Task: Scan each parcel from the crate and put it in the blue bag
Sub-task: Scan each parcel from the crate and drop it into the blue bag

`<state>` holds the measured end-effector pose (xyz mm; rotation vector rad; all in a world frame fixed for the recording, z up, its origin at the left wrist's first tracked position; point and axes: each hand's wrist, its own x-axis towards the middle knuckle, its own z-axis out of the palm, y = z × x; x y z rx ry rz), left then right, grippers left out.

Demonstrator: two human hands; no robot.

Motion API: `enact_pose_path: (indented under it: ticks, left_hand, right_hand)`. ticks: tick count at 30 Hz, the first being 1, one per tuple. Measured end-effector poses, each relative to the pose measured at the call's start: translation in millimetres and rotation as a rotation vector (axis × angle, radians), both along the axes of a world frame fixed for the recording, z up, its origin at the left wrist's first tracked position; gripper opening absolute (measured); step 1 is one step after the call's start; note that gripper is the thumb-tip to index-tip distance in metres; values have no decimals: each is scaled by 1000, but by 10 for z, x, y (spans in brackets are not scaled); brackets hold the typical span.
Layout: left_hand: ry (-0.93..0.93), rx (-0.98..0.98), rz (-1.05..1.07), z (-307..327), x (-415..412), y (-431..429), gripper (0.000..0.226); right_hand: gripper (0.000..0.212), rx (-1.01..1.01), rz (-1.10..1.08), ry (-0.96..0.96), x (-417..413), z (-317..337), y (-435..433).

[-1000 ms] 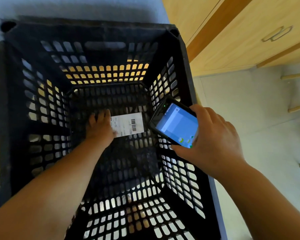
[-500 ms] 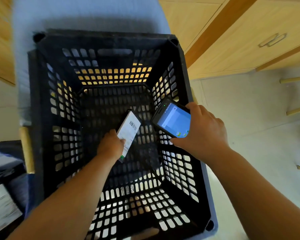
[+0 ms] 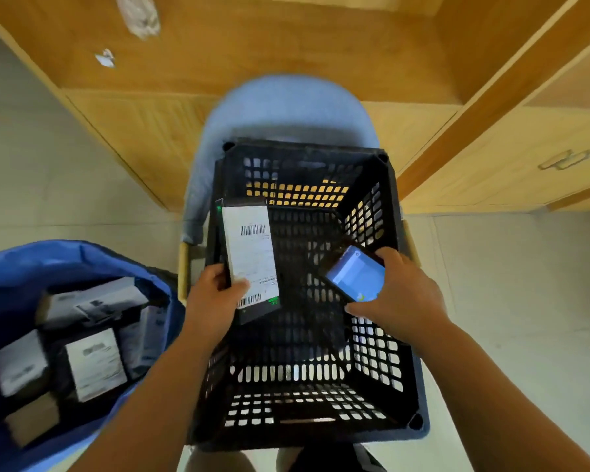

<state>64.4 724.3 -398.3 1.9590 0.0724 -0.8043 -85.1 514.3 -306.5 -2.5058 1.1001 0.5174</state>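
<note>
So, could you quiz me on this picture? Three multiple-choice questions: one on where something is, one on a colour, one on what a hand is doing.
1. Where does the blue bag stand, relative to the crate?
A. Right
B. Left
C. Inside
2. What colour is the crate?
A. Red
B. White
C. Black
3. What is the left hand doing?
A. Holding a parcel
B. Lying on the floor
C. Waving

1 B: the bag sits on the person's left side.
2 C: its slotted walls are black.
3 A: it grips the labelled parcel; the right hand holds the phone.
</note>
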Motion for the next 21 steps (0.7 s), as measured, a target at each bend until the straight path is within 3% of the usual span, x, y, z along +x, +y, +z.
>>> enact_pose_path:
  ticks: [2,11,21]
  left_hand:
    - [-46,-47,32,169,-22,164,23]
    - [-170,-115,41,754,-1,820,28]
    - [-238,-73,52,834,142,1469,29]
  right_hand:
    - [91,6,44,-32,47,136,116]
    - [97,-7,230,-118,253,761,798]
    - [98,-20,260,-154,386,962,1377]
